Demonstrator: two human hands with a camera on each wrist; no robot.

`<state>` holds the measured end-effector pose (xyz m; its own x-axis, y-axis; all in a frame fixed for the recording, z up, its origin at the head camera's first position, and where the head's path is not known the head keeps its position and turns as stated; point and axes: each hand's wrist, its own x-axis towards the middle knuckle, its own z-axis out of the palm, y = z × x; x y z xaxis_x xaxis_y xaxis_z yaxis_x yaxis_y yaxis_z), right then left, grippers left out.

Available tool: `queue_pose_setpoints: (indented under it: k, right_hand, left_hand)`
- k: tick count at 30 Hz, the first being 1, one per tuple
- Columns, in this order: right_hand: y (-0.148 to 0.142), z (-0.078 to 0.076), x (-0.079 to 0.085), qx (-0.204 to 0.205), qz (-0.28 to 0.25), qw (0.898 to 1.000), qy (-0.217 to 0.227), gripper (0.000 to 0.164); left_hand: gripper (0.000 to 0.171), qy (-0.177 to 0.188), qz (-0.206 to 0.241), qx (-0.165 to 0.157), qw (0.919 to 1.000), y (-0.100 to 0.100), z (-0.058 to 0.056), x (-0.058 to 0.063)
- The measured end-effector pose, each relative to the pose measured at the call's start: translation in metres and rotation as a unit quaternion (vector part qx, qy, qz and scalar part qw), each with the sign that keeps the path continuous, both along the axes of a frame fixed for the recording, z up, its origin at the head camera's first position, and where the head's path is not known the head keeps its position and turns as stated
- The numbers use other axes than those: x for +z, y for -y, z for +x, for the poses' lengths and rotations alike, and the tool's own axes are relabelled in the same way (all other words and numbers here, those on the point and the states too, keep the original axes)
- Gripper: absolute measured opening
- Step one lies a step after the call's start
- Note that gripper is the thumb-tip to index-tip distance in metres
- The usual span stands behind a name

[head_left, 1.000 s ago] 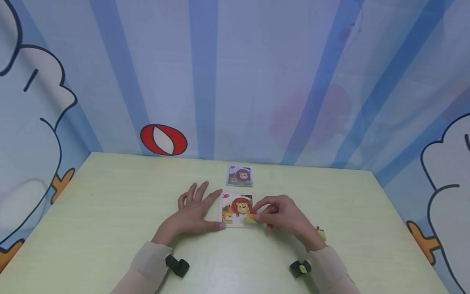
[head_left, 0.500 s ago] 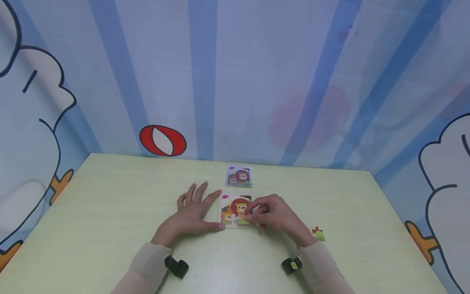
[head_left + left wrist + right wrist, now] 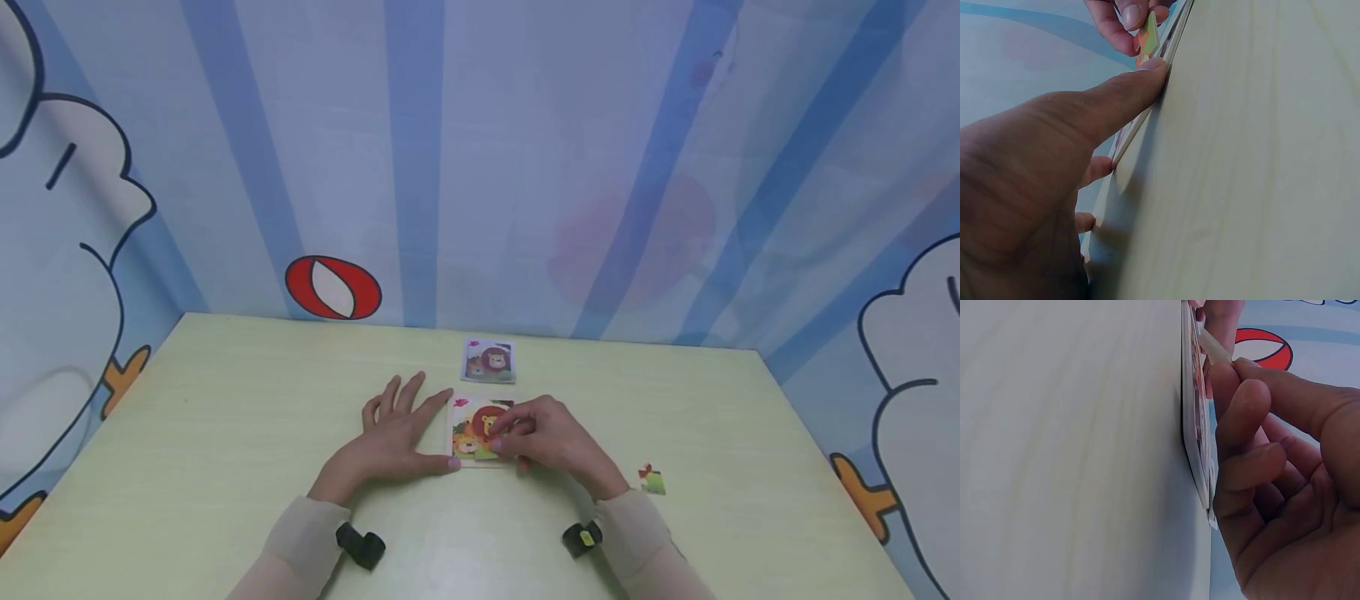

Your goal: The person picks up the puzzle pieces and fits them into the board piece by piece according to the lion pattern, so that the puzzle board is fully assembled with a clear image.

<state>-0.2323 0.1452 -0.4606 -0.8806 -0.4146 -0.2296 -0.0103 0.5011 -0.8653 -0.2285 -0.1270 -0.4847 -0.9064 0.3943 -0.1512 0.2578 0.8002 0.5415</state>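
In the head view a small jigsaw puzzle board [image 3: 501, 465] with a lion picture lies on the table between both hands. My left hand [image 3: 390, 446] is spread along its left side, with the index fingertip at the top left corner and the thumb on the lower left corner. Between thumb and fingers, my right hand [image 3: 551, 437] pinches a green-edged puzzle piece [image 3: 483, 454] over the lower middle of the board. From the left wrist view, that piece [image 3: 1151, 39] stands tilted above the board. Right-hand fingers cover the board's right part.
Just behind the board lies a card [image 3: 488, 361] with a similar lion picture. One loose green and red puzzle piece [image 3: 652, 479] rests on the table [image 3: 300, 367] right of the right wrist. A printed cloth backdrop [image 3: 495, 167] stands along the table's back edge.
My right hand has moved left across the board with the puzzle piece, from its right edge to the lower middle. The loose piece at right has come fully into view. The left hand stays put.
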Motion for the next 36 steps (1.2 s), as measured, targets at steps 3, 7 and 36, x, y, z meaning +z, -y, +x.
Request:
queue_pose_setpoints:
  k: [3, 7, 36]
  right_hand:
    - [0.001, 0.0, 0.0, -0.002, 0.003, 1.0, 0.003, 0.016]
    - [0.002, -0.001, 0.0, -0.006, 0.009, 1.0, 0.004, 0.016]
    - [0.009, -0.005, -0.003, -0.001, 0.078, 0.997, -0.023, 0.005]
  left_hand:
    - [0.099, -0.001, -0.001, 0.0, 1.0, 0.0, 0.0, 0.0]
    - [0.099, -0.003, 0.003, 0.0, 1.0, 0.0, 0.002, 0.001]
    - [0.103, -0.01, 0.011, 0.002, 0.9999, 0.0, 0.0, -0.007]
